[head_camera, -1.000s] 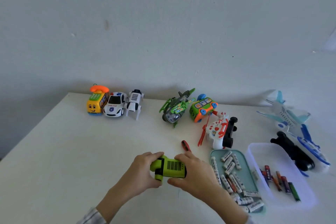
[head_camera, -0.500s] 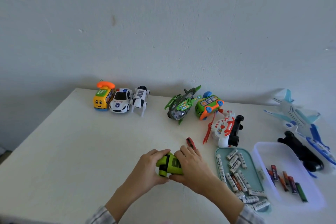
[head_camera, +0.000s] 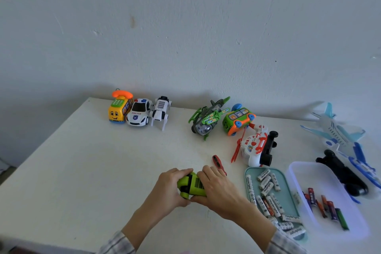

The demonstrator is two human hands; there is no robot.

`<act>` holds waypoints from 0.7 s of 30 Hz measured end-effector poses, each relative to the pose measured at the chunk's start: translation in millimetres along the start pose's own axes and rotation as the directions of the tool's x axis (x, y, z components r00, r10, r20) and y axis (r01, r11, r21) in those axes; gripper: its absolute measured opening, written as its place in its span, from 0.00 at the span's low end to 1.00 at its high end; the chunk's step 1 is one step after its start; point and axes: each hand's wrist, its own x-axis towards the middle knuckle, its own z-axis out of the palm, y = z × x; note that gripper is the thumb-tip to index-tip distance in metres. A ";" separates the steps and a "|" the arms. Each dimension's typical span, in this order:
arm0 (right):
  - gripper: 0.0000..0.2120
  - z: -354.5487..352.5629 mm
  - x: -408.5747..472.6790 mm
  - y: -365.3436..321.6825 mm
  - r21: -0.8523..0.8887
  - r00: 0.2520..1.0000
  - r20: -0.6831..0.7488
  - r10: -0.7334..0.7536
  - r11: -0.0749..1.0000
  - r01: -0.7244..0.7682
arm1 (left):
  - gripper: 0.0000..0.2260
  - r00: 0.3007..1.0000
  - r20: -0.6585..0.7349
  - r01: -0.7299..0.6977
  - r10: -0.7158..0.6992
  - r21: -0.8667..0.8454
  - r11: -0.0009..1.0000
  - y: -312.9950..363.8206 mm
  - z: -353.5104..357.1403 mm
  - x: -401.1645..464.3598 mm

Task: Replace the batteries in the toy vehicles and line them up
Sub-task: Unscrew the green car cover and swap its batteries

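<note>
A lime-green toy vehicle (head_camera: 190,186) lies on the white table (head_camera: 92,171) between both my hands, underside up with its ribbed panel showing. My left hand (head_camera: 168,188) grips its left end. My right hand (head_camera: 216,188) curls over its right half and hides that part. A teal tray (head_camera: 287,189) of several white batteries sits to the right. Beside it a clear tub (head_camera: 296,179) holds several coloured batteries. At the back left stand a yellow phone bus (head_camera: 119,109), a police car (head_camera: 139,112) and a white robot dog (head_camera: 160,111) in a row.
A red screwdriver (head_camera: 219,164) lies just beyond my right hand. A green helicopter (head_camera: 207,120), a green-orange bus (head_camera: 238,118) and a white-orange helicopter (head_camera: 256,148) lie on their sides further back. A blue-white plane (head_camera: 342,138) and a black toy (head_camera: 342,173) sit far right.
My right hand has slid further left over the green toy, covering more of its ribbed panel. The view has shifted a little, so everything sits further right in frame.
</note>
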 end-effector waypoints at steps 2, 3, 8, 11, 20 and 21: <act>0.30 -0.1 0.3 -1.0 0.014 1.000 -0.008 0.013 1.000 -0.013 | 0.38 1.000 -0.005 0.005 -0.005 0.000 1.000 0.8 0.1 0.4; 0.31 -0.8 0.4 -1.7 0.016 1.000 -0.002 0.021 1.000 -0.021 | 0.37 1.000 -0.006 0.007 -0.007 0.001 1.000 0.9 -0.1 0.3; 0.33 -1.1 -0.6 -1.7 -0.012 1.000 0.023 0.009 1.000 -0.009 | 0.37 1.000 -0.013 0.016 -0.016 0.009 1.000 0.9 1.5 0.3; 0.34 0.2 -0.3 -1.6 0.007 1.000 0.013 0.011 1.000 -0.011 | 0.38 1.000 -0.012 0.022 -0.022 0.016 1.000 0.8 0.9 -1.1; 0.37 -2.4 -2.2 1.5 0.050 0.999 0.038 -0.009 0.999 0.007 | 0.39 0.998 0.008 0.059 -0.059 -0.009 0.998 5.4 -1.1 -1.0; 0.39 -2.8 -4.2 3.0 0.067 1.000 0.027 -0.014 0.998 0.012 | 0.39 0.998 0.012 0.068 -0.068 -0.020 0.997 6.3 -1.7 -0.9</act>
